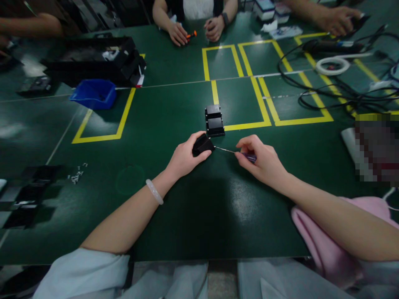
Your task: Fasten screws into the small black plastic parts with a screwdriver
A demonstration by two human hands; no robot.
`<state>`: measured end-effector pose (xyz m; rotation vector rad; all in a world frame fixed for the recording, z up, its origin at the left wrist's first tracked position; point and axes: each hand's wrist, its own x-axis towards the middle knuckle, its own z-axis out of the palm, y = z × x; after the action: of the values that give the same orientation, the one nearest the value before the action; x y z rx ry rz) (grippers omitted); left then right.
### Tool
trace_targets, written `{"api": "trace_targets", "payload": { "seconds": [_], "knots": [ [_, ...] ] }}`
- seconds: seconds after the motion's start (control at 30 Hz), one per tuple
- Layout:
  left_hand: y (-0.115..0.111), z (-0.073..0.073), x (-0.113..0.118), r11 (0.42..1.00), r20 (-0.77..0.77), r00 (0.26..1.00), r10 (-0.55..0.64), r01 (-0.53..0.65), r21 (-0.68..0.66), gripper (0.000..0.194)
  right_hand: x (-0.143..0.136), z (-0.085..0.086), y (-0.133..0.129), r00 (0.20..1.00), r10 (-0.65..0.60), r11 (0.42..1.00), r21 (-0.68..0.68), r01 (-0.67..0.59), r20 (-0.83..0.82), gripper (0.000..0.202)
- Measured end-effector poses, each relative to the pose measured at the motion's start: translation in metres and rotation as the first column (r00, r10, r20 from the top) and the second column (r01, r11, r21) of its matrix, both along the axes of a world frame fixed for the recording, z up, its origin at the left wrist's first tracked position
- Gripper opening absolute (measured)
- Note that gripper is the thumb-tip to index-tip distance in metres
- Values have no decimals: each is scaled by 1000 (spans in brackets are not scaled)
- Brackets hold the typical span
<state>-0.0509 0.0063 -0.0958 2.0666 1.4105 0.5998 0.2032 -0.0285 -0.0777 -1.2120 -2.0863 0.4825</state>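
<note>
Block, black and boxy, sits in the left hand around mid-width of the surface, well in from the near edge. Finish dark, faces angled, turned askew to the surface edges. Small bright metal spots on its far side and right corner; fine detail too dark to read. Left grip: closed on the block, thumb on the near side, fingers on the far side, partly hiding it.

Right grip: right hand pinches a thin screwdriver, purplish handle, shaft pointing left, tip at the block's right corner. Can't tell if it's seated.

Just beyond the block: black parts in a short row, silver bits along both sides, by a corner of yellow tape. Toward the left edge: loose small metal pieces, then dark flat parts. Blue bin farther out on the left. Pink cloth at the near right, under the right forearm.
</note>
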Motion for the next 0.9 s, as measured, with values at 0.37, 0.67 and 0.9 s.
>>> {"api": "trace_targets", "payload": {
  "seconds": [0.37,0.67,0.9],
  "knots": [
    [0,0,-1,1000,2,1000,-4,4,0,63,0,0,0,1000,-8,1000,1,8,17,17],
    [0,0,-1,1000,5,1000,-7,7,5,63,0,3,-1,1000,-10,998,-64,12,28,10],
    [0,0,0,1000,14,1000,-2,2,0,63,-1,1,-1,999,-26,1000,-10,26,38,15]
  ]
}}
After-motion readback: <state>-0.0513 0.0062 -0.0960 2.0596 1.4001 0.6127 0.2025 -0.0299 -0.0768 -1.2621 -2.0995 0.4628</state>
